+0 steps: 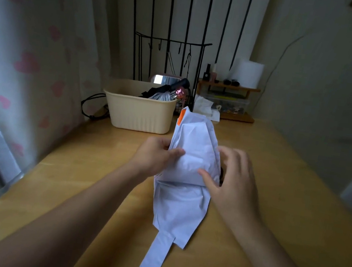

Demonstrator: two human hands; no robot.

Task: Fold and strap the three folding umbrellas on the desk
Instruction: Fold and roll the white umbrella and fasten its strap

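A pale lavender umbrella [188, 169] lies lengthwise on the wooden surface [267, 168], canopy loosely gathered. Its strap [152, 261] trails loose toward the near edge.

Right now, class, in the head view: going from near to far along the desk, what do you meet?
Strap → white umbrella held by left hand and right hand → cream basket → black wire rack.

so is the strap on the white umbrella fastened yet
Not fastened: the strap hangs loose toward the camera, while both hands gather the white umbrella.

Both hands [155, 156] [235, 180] curled (thumbs forward)
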